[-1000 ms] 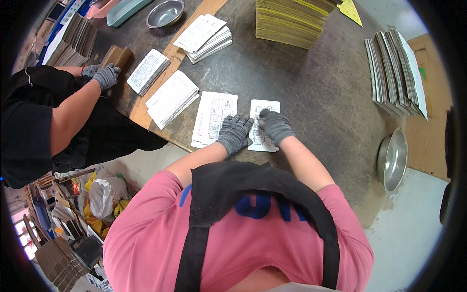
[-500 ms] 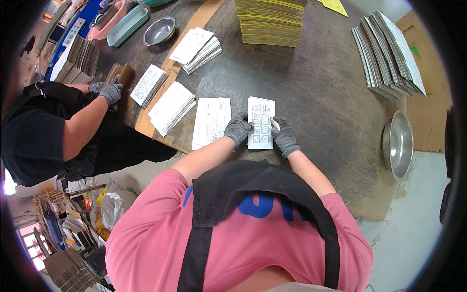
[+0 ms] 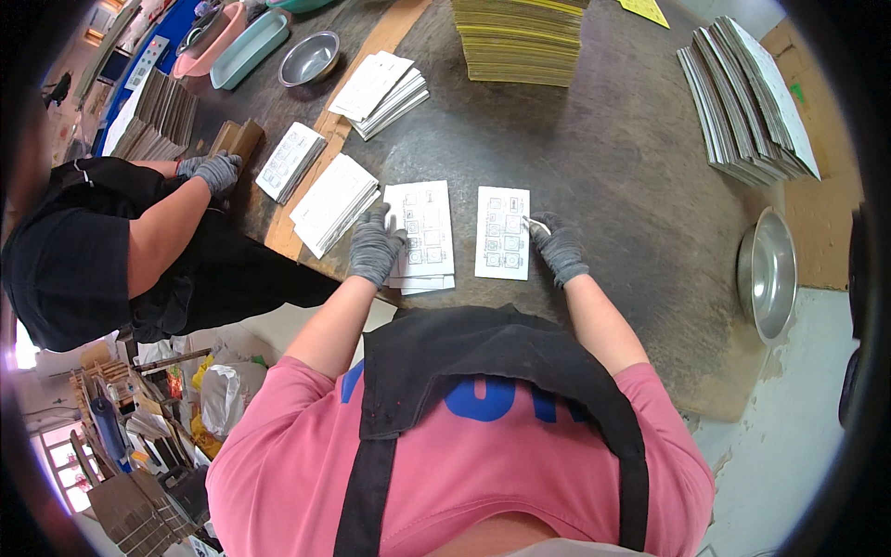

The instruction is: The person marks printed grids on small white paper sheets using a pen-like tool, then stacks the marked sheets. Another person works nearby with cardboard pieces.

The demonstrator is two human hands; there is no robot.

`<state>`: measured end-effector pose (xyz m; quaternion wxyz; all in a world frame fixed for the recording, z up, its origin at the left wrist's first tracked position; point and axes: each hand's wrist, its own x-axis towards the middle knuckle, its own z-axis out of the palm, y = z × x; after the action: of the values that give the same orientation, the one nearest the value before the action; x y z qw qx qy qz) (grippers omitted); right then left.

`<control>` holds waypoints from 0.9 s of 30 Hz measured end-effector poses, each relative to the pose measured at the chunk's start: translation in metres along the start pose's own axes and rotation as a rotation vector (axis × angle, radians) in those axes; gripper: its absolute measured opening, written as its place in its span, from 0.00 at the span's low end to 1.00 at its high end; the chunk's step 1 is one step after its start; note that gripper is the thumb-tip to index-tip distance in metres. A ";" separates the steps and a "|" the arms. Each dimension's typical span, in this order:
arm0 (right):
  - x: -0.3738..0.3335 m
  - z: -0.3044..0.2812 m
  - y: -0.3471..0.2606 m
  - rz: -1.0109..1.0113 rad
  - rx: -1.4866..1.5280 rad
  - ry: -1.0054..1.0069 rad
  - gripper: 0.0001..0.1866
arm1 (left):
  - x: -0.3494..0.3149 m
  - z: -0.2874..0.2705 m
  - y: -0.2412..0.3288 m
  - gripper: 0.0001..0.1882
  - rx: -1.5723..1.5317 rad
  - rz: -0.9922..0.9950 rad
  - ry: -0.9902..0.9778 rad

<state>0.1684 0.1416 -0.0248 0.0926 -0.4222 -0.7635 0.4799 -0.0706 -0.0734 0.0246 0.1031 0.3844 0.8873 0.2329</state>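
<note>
1. Grey-gloved, the left hand (image 3: 374,246) touches the left edge of the left pile (image 3: 423,218) of printed sheets; I cannot tell whether its grip is closed on them. The right hand (image 3: 559,252) lies at the right edge of the right pile (image 3: 502,232), a small white strip (image 3: 536,223) at its fingertips; whether that grip pinches the strip is unclear.
2. Both piles lie flat on the surface (image 3: 603,167), side by side with a gap between. The right one looks squared already; the left one has sheets jutting out at its lower edge, so its tidying seems unfinished.
3. Beyond the left hand, a slanted stack (image 3: 334,202), a smaller stack (image 3: 290,161) and a fanned stack (image 3: 375,88) lie apart, probably portions dealt with or waiting; the pictures do not settle which.
4. Farther off stand a tall yellow-edged stack (image 3: 517,42) and, to the right, a leaning stack (image 3: 747,102). If these belong to the same work, much appears left.
</note>
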 end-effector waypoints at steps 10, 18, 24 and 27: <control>0.032 0.007 -0.016 0.206 0.031 0.026 0.14 | -0.005 0.039 0.086 0.33 0.500 0.557 -0.433; 0.037 -0.007 -0.059 0.072 -0.294 -0.097 0.14 | -0.002 0.049 0.077 0.35 0.519 0.591 -0.504; 0.030 0.009 -0.085 -0.055 -0.804 -0.201 0.15 | -0.002 0.050 0.075 0.35 0.501 0.606 -0.488; 0.032 0.004 -0.064 -0.044 -0.332 -0.106 0.13 | -0.002 0.049 0.076 0.35 0.517 0.593 -0.502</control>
<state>0.1111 0.1509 0.0165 -0.0087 -0.3890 -0.8451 0.3666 -0.0035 -0.0134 0.0190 0.1444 0.6791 0.7156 -0.0768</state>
